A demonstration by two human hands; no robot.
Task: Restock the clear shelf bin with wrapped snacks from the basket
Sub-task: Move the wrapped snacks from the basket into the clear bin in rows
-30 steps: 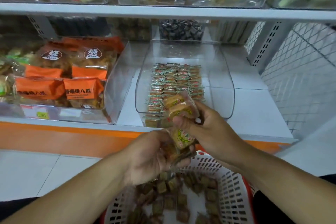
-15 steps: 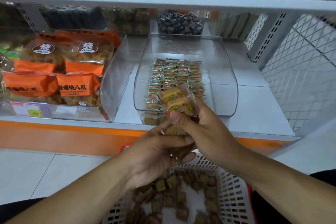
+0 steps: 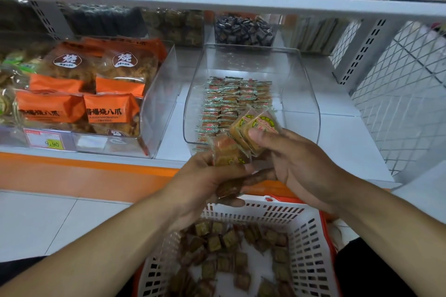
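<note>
My right hand (image 3: 296,164) pinches two wrapped snacks (image 3: 253,128) before the clear bin (image 3: 311,113); my left hand (image 3: 205,181) grips more above the basket (image 3: 311,243).

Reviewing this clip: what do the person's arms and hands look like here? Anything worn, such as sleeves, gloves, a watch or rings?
Both forearms are bare up to the frame's bottom edge; no sleeve shows. The left hand and the right hand wear no gloves. No watch, bracelet or ring is visible on the wrists or the fingers that show, though some fingers are hidden behind the wrapped snacks. No markings can be made out.
</note>
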